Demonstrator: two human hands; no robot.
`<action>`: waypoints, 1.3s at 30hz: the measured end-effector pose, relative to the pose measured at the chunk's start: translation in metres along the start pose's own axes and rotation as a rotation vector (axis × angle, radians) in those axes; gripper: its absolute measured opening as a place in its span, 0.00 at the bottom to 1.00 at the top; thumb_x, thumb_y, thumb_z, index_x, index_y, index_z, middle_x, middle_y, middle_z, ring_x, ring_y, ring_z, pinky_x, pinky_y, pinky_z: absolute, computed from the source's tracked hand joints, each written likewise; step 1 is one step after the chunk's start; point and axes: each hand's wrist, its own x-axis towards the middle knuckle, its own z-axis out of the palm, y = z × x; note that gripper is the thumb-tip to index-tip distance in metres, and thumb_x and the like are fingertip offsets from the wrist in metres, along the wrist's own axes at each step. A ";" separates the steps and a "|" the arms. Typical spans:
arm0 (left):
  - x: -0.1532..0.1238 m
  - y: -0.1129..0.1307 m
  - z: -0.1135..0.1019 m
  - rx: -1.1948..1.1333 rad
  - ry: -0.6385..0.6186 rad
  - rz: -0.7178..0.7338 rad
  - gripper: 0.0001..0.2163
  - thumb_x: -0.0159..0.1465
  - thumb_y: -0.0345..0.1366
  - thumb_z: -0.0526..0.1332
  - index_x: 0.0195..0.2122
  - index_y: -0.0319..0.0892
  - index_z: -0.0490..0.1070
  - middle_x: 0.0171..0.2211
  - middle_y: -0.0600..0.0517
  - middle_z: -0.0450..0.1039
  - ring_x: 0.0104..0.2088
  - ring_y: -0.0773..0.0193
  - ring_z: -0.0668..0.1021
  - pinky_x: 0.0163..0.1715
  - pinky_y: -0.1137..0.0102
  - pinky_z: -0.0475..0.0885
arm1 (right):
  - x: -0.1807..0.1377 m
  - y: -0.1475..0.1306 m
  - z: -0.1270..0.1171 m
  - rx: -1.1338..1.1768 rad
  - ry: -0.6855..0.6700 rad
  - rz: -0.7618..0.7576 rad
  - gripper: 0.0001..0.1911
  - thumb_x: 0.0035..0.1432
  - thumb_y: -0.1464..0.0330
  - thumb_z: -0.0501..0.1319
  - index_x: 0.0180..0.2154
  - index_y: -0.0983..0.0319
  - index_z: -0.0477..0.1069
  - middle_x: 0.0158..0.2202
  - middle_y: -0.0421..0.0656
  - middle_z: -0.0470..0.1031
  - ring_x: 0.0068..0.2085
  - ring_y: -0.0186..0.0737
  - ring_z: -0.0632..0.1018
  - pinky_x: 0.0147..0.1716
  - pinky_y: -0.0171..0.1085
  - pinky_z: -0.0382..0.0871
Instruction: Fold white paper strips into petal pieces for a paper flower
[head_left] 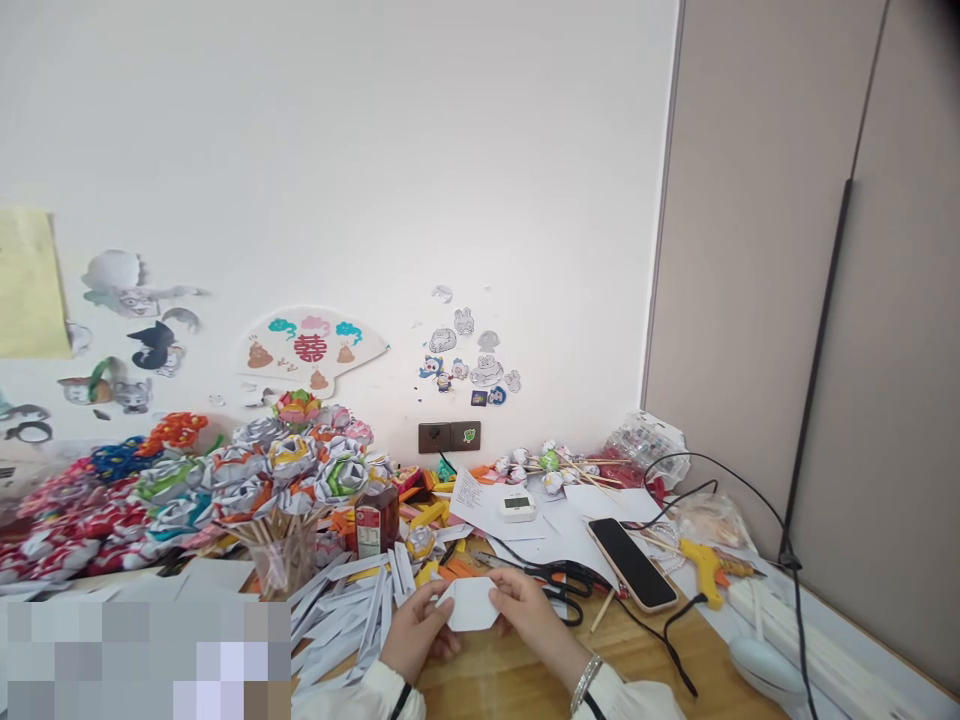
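Between my two hands is a small piece of folded white paper [473,605], its corners angled off. My left hand [417,628] pinches its left edge, thumb on top. The right edge is gripped by my right hand [531,612], which wears a bracelet at the wrist. Just behind lie black-handled scissors [574,590]. Many folded white paper strips [360,615] are piled to the left of my left hand. Both hands hover over the wooden tabletop near its front.
Folded paper flowers [292,455] heap up at the left. A cup of sticks [277,560] and a brown bottle [377,522] stand nearby. A phone [632,563], a white timer [517,505], a yellow glue gun [705,570], black cables and a power strip [810,650] lie rightward.
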 end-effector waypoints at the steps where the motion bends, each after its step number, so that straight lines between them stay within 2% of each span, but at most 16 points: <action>1: 0.000 0.000 0.000 -0.006 -0.002 -0.003 0.25 0.38 0.51 0.63 0.35 0.41 0.64 0.11 0.59 0.68 0.12 0.66 0.71 0.11 0.75 0.63 | -0.001 -0.001 0.000 0.006 0.001 0.005 0.16 0.45 0.62 0.59 0.35 0.65 0.67 0.25 0.40 0.70 0.22 0.32 0.70 0.17 0.28 0.60; 8: 0.001 0.003 -0.002 -0.068 -0.009 0.013 0.25 0.36 0.48 0.66 0.33 0.39 0.68 0.16 0.57 0.70 0.13 0.69 0.70 0.13 0.74 0.63 | -0.005 -0.007 0.000 0.033 -0.009 0.014 0.16 0.45 0.63 0.59 0.37 0.64 0.69 0.23 0.40 0.70 0.21 0.32 0.69 0.17 0.29 0.60; 17: -0.001 0.008 -0.002 -0.113 -0.027 -0.021 0.21 0.35 0.47 0.66 0.27 0.40 0.68 0.16 0.56 0.71 0.14 0.68 0.71 0.14 0.73 0.64 | -0.006 -0.014 0.004 0.024 0.034 -0.034 0.17 0.43 0.59 0.60 0.33 0.64 0.72 0.27 0.44 0.72 0.23 0.35 0.70 0.20 0.32 0.62; 22: -0.002 0.008 0.001 -0.073 -0.023 -0.062 0.20 0.40 0.51 0.62 0.26 0.40 0.65 0.14 0.58 0.68 0.13 0.68 0.71 0.13 0.74 0.64 | -0.005 -0.011 0.003 -0.041 0.042 -0.072 0.15 0.44 0.59 0.59 0.31 0.62 0.74 0.30 0.45 0.73 0.25 0.37 0.71 0.21 0.34 0.63; 30: -0.003 0.005 0.004 0.024 -0.006 -0.013 0.21 0.37 0.49 0.64 0.27 0.42 0.63 0.17 0.59 0.69 0.13 0.71 0.70 0.12 0.77 0.63 | -0.004 -0.003 0.000 -0.178 0.052 -0.110 0.18 0.49 0.58 0.55 0.35 0.63 0.72 0.34 0.47 0.74 0.30 0.41 0.73 0.24 0.36 0.66; 34: -0.005 0.005 0.005 0.074 0.001 0.011 0.22 0.37 0.51 0.64 0.28 0.41 0.64 0.15 0.59 0.69 0.12 0.70 0.70 0.12 0.77 0.62 | -0.004 -0.004 0.000 -0.276 0.085 -0.118 0.14 0.46 0.60 0.58 0.31 0.64 0.73 0.31 0.45 0.74 0.32 0.42 0.72 0.30 0.37 0.65; 39: -0.005 0.005 0.006 0.118 0.010 0.020 0.21 0.36 0.52 0.63 0.25 0.41 0.64 0.11 0.60 0.67 0.11 0.71 0.68 0.12 0.76 0.62 | -0.004 -0.007 0.000 -0.338 0.097 -0.114 0.10 0.45 0.65 0.59 0.29 0.64 0.73 0.29 0.44 0.74 0.30 0.40 0.72 0.30 0.35 0.64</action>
